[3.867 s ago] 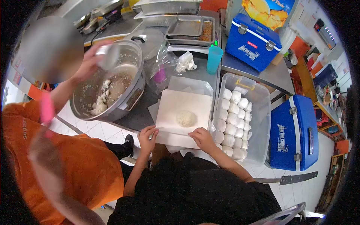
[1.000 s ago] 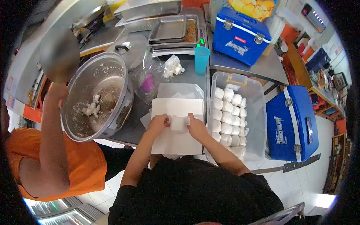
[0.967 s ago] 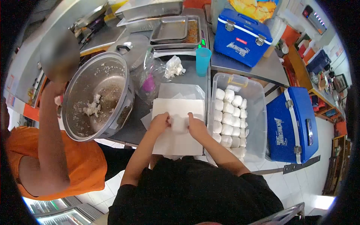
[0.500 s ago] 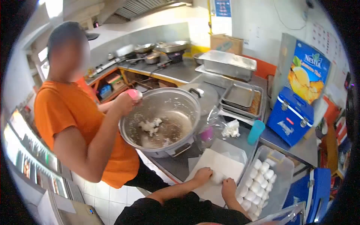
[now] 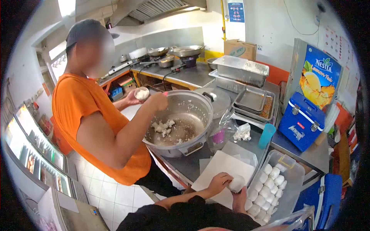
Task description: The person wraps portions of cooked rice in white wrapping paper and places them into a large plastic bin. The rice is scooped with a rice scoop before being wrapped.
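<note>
Between my two hands is a white paper-wrapped bundle (image 5: 236, 184), held over a stack of white paper sheets (image 5: 216, 169). My left hand (image 5: 220, 182) grips its left side with bent fingers. At its lower right edge, my right hand (image 5: 239, 199) is closed around it, the fingertips partly hidden. Just right of my hands, a clear plastic bin (image 5: 295, 181) holds rows of similar white wrapped bundles (image 5: 266, 190).
Across the counter, a co-worker in an orange shirt (image 5: 90, 115) holds a small bowl of rice (image 5: 142, 94) over a large pot (image 5: 200, 111) with some rice. A teal cup (image 5: 266, 136), plastic bag (image 5: 223, 133), metal trays (image 5: 250, 98) and blue cooler (image 5: 300, 121) stand beyond.
My hands have lifted the white bundle from the paper and tilted it, bringing it right toward the bin. The co-worker's raised hand has lowered over the pot, and a bowl of rice now shows.
</note>
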Available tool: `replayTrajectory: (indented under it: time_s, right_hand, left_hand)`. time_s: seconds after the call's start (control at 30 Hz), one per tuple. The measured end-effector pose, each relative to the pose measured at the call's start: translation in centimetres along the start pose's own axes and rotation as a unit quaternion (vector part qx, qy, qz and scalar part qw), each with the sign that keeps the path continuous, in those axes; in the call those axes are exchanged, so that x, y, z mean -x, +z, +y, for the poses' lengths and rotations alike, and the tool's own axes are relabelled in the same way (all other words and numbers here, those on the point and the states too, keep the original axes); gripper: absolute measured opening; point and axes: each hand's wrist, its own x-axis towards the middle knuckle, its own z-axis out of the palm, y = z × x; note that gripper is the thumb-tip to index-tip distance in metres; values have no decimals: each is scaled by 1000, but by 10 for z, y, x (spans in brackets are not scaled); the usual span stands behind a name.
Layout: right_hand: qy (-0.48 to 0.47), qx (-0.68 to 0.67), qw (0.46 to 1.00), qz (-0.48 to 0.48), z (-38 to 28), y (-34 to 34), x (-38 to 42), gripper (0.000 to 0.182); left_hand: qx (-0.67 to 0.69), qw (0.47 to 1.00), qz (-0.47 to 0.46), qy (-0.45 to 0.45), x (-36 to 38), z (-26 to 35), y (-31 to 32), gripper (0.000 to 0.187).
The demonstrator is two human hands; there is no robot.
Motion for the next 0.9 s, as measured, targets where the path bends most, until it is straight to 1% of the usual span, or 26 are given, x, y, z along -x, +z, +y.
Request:
replayTrajectory:
  time_s: [0.03, 0.1, 0.13, 0.17, 0.2, 0.23, 0.3, 0.33, 0.37, 0.4, 0.43, 0.47, 0.5, 0.53, 0.57, 0.6, 0.63, 0.67, 0.7, 0.73, 0.77, 0.8, 0.83, 0.87, 0.9]
  right_hand:
    - [12, -101, 994, 27, -11, 8, 6, 44]
    - [-19, -107, 994, 16, -19, 13, 6, 45]
    - [-28, -104, 993, 42, -17, 11, 5, 46]
    - [-37, -100, 992, 69, -17, 10, 3, 46]
    - [-40, -92, 989, 106, -22, 15, 5, 45]
    - [-42, -90, 990, 104, -24, 15, 5, 45]
    - [-10, -92, 994, 51, -25, 13, 5, 44]
    - [-6, -88, 995, 51, -23, 10, 4, 44]
    - [9, -94, 995, 12, -18, 4, 1, 41]
    - [24, -103, 994, -24, -17, 2, 6, 39]
    - [29, -103, 994, -10, -17, 1, 11, 39]
    - [58, -103, 993, 17, -25, 11, 13, 38]
    - [88, -107, 989, 57, -33, 13, 21, 37]
    - [110, -132, 985, -30, -19, -7, 19, 37]
    - [123, -162, 973, -108, -7, -32, 21, 38]
    - [165, -186, 968, -43, -32, -13, 36, 41]
    - [187, -180, 965, -47, -45, -11, 47, 43]
    - [195, -169, 965, -50, -57, -13, 55, 45]
    - [205, -115, 971, -50, -49, -30, 58, 46]
    - [162, -46, 986, -5, -55, -36, 66, 51]
    - [166, -39, 983, 67, -52, -53, 73, 57]
    - [170, -29, 977, 127, -50, -76, 75, 62]
    - [163, -37, 974, 154, -45, -103, 75, 62]
    - [94, -20, 962, 255, -40, -130, 77, 69]
    - [29, 1, 938, 346, -42, -151, 80, 75]
  left_hand:
    - [5, 1000, 3, -3, 6, 3, 9, 17]
    - [2, 997, -1, 73, 12, 4, 26, 23]
    - [12, 999, 3, 50, 17, 6, 31, 24]
    - [10, 998, 7, 58, 14, 15, 30, 24]
    - [31, 999, 14, 9, 14, 27, 30, 22]
    - [54, 997, 21, -41, 15, 33, 31, 20]
    - [58, 997, 12, -43, 15, 44, 25, 23]
    - [87, 993, 17, -72, 16, 51, 24, 30]
    - [117, 988, 19, -103, 16, 60, 20, 38]
    - [121, 986, 15, -111, 16, 60, 18, 38]
    - [101, 991, 37, -83, 16, 57, 18, 45]
    - [85, 994, 51, -55, 16, 54, 20, 51]
    - [93, 992, 45, -71, 19, 49, 22, 51]
    - [104, 990, 26, -89, 25, 47, 23, 51]
    - [170, 971, -7, -171, 28, 52, 24, 48]
    - [183, 958, -49, -215, 33, 50, 25, 46]
    - [205, 946, -101, -228, 34, 50, 21, 44]
    - [242, 893, -176, -336, 30, 64, 9, 43]
    - [244, 908, -219, -260, 40, 49, 8, 38]
    - [271, 898, -277, -209, 41, 49, 3, 35]
    - [246, 902, -314, -166, 55, 34, 0, 35]
    - [148, 900, -367, -181, 52, 40, -12, 32]
    - [132, 917, -330, -181, 64, 23, -14, 28]
    - [113, 934, -287, -182, 77, 8, -18, 23]
    - [136, 931, -251, -227, 82, 4, -28, 19]
